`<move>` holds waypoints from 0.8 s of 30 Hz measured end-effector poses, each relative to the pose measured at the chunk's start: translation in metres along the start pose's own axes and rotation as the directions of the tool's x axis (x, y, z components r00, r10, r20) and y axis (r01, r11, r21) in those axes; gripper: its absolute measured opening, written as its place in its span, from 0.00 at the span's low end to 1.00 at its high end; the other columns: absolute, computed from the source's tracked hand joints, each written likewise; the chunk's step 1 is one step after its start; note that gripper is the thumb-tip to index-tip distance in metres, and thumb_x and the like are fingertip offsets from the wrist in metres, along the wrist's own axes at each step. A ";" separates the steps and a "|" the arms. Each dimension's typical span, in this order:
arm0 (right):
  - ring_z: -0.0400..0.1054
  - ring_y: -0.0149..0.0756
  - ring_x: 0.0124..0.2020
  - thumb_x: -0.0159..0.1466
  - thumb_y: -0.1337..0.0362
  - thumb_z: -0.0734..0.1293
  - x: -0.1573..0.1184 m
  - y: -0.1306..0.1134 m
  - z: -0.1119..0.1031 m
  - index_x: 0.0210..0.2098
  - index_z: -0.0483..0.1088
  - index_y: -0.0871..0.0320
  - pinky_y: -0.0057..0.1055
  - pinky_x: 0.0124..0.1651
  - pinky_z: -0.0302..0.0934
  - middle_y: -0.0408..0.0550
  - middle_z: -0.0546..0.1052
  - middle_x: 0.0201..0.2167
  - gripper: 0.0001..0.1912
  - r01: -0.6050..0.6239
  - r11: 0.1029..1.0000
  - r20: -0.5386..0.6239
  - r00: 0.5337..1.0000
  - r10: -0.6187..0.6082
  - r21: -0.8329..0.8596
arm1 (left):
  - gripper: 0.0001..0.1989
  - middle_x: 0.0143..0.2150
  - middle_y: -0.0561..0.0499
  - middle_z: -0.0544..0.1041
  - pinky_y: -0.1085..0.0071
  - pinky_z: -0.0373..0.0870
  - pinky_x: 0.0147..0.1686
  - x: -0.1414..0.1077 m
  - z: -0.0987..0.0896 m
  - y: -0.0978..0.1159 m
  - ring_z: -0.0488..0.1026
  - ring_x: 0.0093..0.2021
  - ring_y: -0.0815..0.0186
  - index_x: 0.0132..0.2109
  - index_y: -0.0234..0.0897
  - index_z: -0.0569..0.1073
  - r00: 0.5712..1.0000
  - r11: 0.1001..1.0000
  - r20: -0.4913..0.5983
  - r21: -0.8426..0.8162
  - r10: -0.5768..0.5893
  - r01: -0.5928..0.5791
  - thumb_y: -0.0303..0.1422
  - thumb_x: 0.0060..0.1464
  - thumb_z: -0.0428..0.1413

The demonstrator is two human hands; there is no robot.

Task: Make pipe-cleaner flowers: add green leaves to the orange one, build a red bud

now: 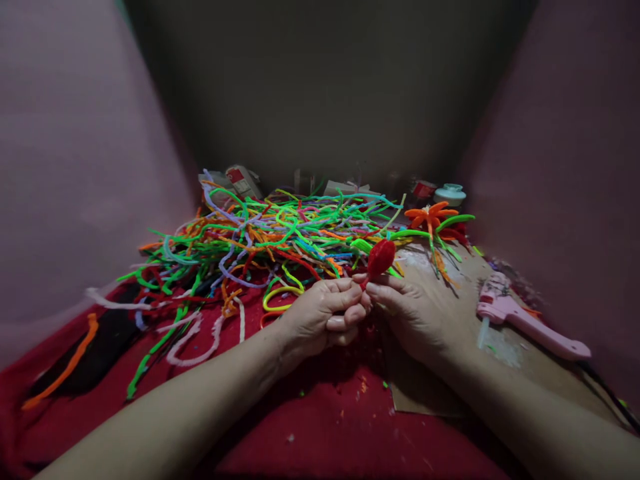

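Observation:
A fuzzy red bud-shaped piece (381,258) stands tilted up to the right between my two hands, near the middle of the view. My left hand (327,313) has its fingers curled and pinches the narrow base of the red piece. From the right, my right hand (407,307) holds the same base between thumb and fingers. The fingertips of both hands meet there and cover the lower end. Behind them spreads a big tangle of colourful pipe cleaners (300,230).
A pink glue gun (530,323) lies on a cardboard sheet (425,390) at the right. An orange flower with green leaves (431,217) and a pale blue-lidded jar (451,194) are behind it. Red cloth (300,427) covers the surface; a dark item (95,353) lies left.

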State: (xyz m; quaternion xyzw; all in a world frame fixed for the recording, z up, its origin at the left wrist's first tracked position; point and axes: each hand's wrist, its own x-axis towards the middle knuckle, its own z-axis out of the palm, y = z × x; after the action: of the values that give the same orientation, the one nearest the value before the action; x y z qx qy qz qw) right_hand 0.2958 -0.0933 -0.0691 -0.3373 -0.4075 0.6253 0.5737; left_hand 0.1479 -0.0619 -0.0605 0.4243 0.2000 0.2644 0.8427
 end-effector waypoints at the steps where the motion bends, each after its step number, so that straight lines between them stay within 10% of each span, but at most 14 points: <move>1: 0.64 0.28 0.25 0.52 0.64 0.71 0.000 0.000 0.000 0.26 0.76 0.57 0.30 0.33 0.59 0.41 0.74 0.22 0.03 -0.010 1.000 0.017 1.000 0.010 0.012 | 0.09 0.15 0.62 0.59 0.82 0.48 0.11 0.000 -0.001 0.000 0.40 0.11 0.82 0.32 0.32 0.68 1.000 1.000 0.019 -0.016 -0.008 0.008 0.34 0.57 0.52; 9: 0.61 0.28 0.20 0.53 0.63 0.71 -0.005 -0.001 0.003 0.30 0.74 0.56 0.29 0.28 0.56 0.39 0.70 0.19 0.05 -0.046 0.993 0.049 0.998 0.041 0.107 | 0.12 0.18 0.58 0.64 0.81 0.48 0.12 -0.001 0.001 0.004 0.48 0.12 0.81 0.32 0.31 0.69 1.000 0.988 0.025 0.157 -0.012 0.008 0.38 0.55 0.53; 15: 0.64 0.30 0.24 0.52 0.64 0.72 -0.004 0.002 0.002 0.29 0.75 0.55 0.30 0.29 0.58 0.41 0.74 0.25 0.04 0.003 0.992 -0.049 0.999 0.003 0.126 | 0.09 0.21 0.57 0.67 0.79 0.52 0.18 -0.001 0.014 0.004 0.59 0.18 0.77 0.31 0.33 0.70 0.932 0.812 -0.241 0.577 0.272 -0.087 0.35 0.50 0.57; 20: 0.64 0.31 0.25 0.51 0.64 0.73 -0.003 0.005 0.002 0.29 0.75 0.56 0.29 0.28 0.59 0.43 0.76 0.27 0.06 -0.024 0.991 -0.086 0.996 0.035 0.130 | 0.08 0.25 0.56 0.68 0.78 0.59 0.28 0.000 0.012 -0.004 0.62 0.26 0.74 0.27 0.33 0.71 0.851 0.650 -0.184 0.728 0.492 -0.218 0.31 0.53 0.54; 24: 0.65 0.31 0.24 0.51 0.62 0.72 -0.004 0.005 0.003 0.30 0.76 0.57 0.31 0.29 0.61 0.43 0.75 0.26 0.07 -0.057 0.990 -0.052 0.997 0.065 0.132 | 0.11 0.21 0.57 0.63 0.79 0.54 0.22 -0.002 0.012 -0.003 0.56 0.21 0.76 0.25 0.34 0.66 0.886 0.732 -0.221 0.659 0.408 -0.173 0.33 0.54 0.53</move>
State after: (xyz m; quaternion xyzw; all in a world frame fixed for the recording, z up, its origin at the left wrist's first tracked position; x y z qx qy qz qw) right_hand 0.2919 -0.0972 -0.0722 -0.3289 -0.3390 0.6581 0.5864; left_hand 0.1545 -0.0722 -0.0562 0.6501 0.3527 0.3853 0.5518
